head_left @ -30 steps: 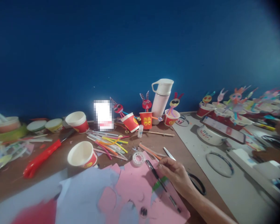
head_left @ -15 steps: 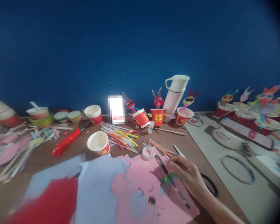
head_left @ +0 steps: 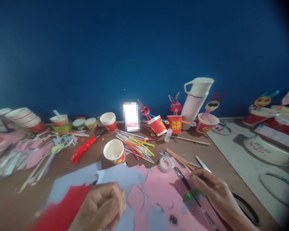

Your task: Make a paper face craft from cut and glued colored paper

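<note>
My right hand [head_left: 215, 189] lies on the pink paper [head_left: 159, 186] with its fingers curled around a black pen [head_left: 186, 183] that points up and left. A small green scrap [head_left: 190, 196] sits under the pen. My left hand [head_left: 103, 207] is curled low in the picture, pinching the edge of a pale blue paper sheet [head_left: 118, 176] that overlaps the pink one. A red sheet [head_left: 62, 210] lies to its left. A roll of clear tape [head_left: 166, 163] rests just beyond the pen's tip.
A paper cup [head_left: 115, 151], loose coloured straws [head_left: 137, 146] and a red utility knife [head_left: 83, 150] lie on the brown table. Cup puppets [head_left: 175, 120] and a white flask [head_left: 197, 96] stand by the blue wall. Black-handled scissors [head_left: 245, 208] lie right of my arm. Stacked cups [head_left: 26, 118] are far left.
The view has swung left, shifting everything rightward. My left hand has come into view on the blue sheet. My right hand keeps the pen on the pink paper.
</note>
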The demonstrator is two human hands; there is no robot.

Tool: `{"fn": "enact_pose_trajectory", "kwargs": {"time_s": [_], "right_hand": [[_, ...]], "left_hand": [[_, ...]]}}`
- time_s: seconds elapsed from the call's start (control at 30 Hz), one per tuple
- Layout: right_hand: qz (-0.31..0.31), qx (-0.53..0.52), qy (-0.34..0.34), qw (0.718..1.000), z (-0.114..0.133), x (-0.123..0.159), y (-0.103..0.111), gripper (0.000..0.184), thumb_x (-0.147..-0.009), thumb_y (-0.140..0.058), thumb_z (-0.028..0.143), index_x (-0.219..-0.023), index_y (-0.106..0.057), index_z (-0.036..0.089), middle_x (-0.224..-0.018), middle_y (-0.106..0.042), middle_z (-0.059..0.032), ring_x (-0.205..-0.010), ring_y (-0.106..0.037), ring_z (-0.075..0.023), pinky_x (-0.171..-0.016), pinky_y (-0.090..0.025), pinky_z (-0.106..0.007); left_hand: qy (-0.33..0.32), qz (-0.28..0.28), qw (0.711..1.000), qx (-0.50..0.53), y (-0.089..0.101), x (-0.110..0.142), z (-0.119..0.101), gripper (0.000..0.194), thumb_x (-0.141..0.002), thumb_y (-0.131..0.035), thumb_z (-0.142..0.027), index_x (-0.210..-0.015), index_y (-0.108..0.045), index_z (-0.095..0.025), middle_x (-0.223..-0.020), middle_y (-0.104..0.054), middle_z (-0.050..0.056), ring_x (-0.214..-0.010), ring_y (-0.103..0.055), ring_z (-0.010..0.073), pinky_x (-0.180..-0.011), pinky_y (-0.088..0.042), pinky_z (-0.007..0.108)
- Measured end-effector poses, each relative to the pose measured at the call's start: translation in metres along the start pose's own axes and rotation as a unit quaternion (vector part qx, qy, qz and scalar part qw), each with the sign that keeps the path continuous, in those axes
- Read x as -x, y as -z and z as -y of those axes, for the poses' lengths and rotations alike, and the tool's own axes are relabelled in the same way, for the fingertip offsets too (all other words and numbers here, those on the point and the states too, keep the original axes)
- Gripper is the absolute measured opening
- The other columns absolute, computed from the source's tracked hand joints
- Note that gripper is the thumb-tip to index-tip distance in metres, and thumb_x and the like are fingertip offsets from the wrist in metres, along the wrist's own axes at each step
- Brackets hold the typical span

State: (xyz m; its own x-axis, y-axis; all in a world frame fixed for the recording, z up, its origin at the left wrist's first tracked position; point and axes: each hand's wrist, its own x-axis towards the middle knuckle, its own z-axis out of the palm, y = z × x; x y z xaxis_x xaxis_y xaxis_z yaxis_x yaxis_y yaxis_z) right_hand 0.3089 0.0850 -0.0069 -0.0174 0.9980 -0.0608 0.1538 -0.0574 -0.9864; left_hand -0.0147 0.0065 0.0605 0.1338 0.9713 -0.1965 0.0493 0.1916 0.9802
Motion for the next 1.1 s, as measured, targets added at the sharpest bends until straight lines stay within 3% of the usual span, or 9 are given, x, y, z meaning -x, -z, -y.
{"fn": "enact_pose_trajectory", "kwargs": {"time_s": [0.07,0.17,0.4,0.6,0.83,0.97,1.1], "right_hand": [[-0.018,0.007,-0.006,1.0,0.002,0.001,-0.003,0.031,-0.077,-0.071,0.051,-0.071,-0.069,0.021,-0.067,-0.062,-0.0011,-0.062,-0.053,-0.0163,-0.056,-0.045,-0.023],[-0.026,0.017,-0.011,0.999,0.002,0.002,-0.006,0.031,-0.076,-0.072,0.051,-0.071,-0.07,0.021,-0.067,-0.063,-0.0016,-0.063,-0.054,-0.0168,-0.057,-0.044,-0.024],[0.003,0.042,-0.004,0.999,-0.006,0.001,0.002,0.027,-0.08,-0.069,0.048,-0.075,-0.069,0.021,-0.071,-0.065,-0.0021,-0.065,-0.058,-0.0173,-0.06,-0.047,-0.024],[-0.005,0.07,0.044,0.997,-0.003,-0.001,0.003,0.026,-0.083,-0.066,0.045,-0.074,-0.069,0.021,-0.072,-0.064,-0.0022,-0.065,-0.058,-0.0168,-0.059,-0.048,-0.024],[-0.014,0.08,0.053,0.995,0.006,0.0,0.003,0.024,-0.08,-0.066,0.042,-0.072,-0.068,0.02,-0.068,-0.064,-0.0022,-0.062,-0.057,-0.0172,-0.058,-0.047,-0.026],[-0.016,0.083,0.056,0.995,0.008,0.0,0.002,0.022,-0.078,-0.066,0.04,-0.07,-0.067,0.02,-0.065,-0.062,-0.0013,-0.059,-0.054,-0.0163,-0.056,-0.045,-0.026],[-0.024,0.083,0.058,0.995,0.009,0.001,0.001,0.02,-0.078,-0.065,0.04,-0.072,-0.066,0.02,-0.067,-0.061,-0.0007,-0.059,-0.052,-0.0156,-0.056,-0.043,-0.026]], "left_hand": [[-0.013,-0.044,0.999,0.021,0.003,-0.012,-0.004,0.045,-0.086,-0.059,-0.055,-0.059,-0.047,-0.021,-0.043,-0.034,-0.007,-0.048,-0.031,0.0102,-0.051,-0.026,0.025],[-0.019,-0.121,0.992,-0.013,0.006,-0.02,-0.007,0.042,-0.086,-0.059,-0.047,-0.056,-0.046,-0.021,-0.048,-0.039,-0.005,-0.053,-0.037,0.0112,-0.053,-0.028,0.025],[-0.057,-0.173,0.961,-0.208,0.008,-0.021,-0.007,0.039,-0.088,-0.051,-0.043,-0.056,-0.048,-0.02,-0.056,-0.044,-0.004,-0.053,-0.043,0.0101,-0.054,-0.037,0.021],[-0.092,-0.094,0.937,-0.324,0.009,-0.033,-0.002,0.031,-0.092,-0.047,-0.039,-0.073,-0.062,-0.02,-0.062,-0.062,-0.001,-0.054,-0.058,0.0128,-0.055,-0.046,0.02],[-0.073,-0.062,0.911,-0.402,-0.012,-0.054,0.005,0.028,-0.095,-0.042,-0.035,-0.099,-0.067,-0.022,-0.089,-0.075,0.002,-0.072,-0.069,0.0156,-0.064,-0.053,0.022],[-0.082,-0.066,0.902,-0.418,-0.018,-0.057,0.01,0.025,-0.095,-0.043,-0.031,-0.1,-0.067,-0.023,-0.097,-0.075,0.002,-0.088,-0.07,0.017,-0.072,-0.052,0.023],[-0.101,-0.066,0.892,-0.436,-0.018,-0.051,0.011,0.021,-0.095,-0.045,-0.028,-0.093,-0.065,-0.022,-0.084,-0.073,-0.001,-0.073,-0.068,0.0139,-0.065,-0.048,0.022]]}}
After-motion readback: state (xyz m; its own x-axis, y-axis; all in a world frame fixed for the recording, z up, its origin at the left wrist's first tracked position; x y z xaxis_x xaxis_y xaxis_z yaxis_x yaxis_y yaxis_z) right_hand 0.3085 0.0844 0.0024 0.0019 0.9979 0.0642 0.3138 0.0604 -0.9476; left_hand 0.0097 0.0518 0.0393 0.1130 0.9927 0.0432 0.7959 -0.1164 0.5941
